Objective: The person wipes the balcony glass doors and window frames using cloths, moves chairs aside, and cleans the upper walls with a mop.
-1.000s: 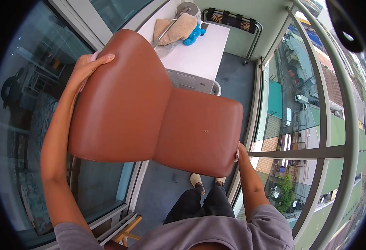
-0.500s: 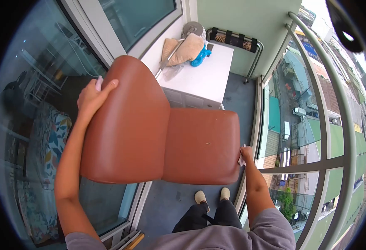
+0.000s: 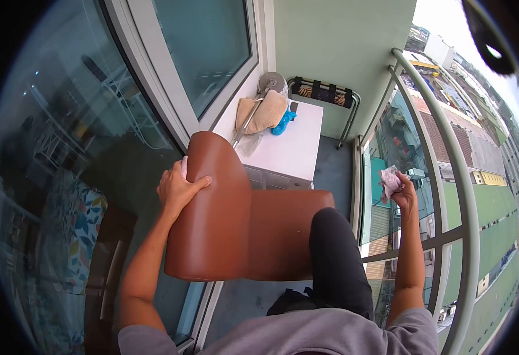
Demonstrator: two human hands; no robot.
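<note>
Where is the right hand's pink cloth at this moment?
In the head view, the pink cloth is in the right hand, raised on the person's right, apart from the brown chair and near the railing.

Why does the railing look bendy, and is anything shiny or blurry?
In the head view, the wide lens probably bends the railing, and the corners go black; the brown backrest has a soft, pale shine; the sky is nearly white; the dark shape near the top right corner is blurry.

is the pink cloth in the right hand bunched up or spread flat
Bunched up: the pink cloth is gathered in the right hand, with creases and uneven edges showing.
</note>
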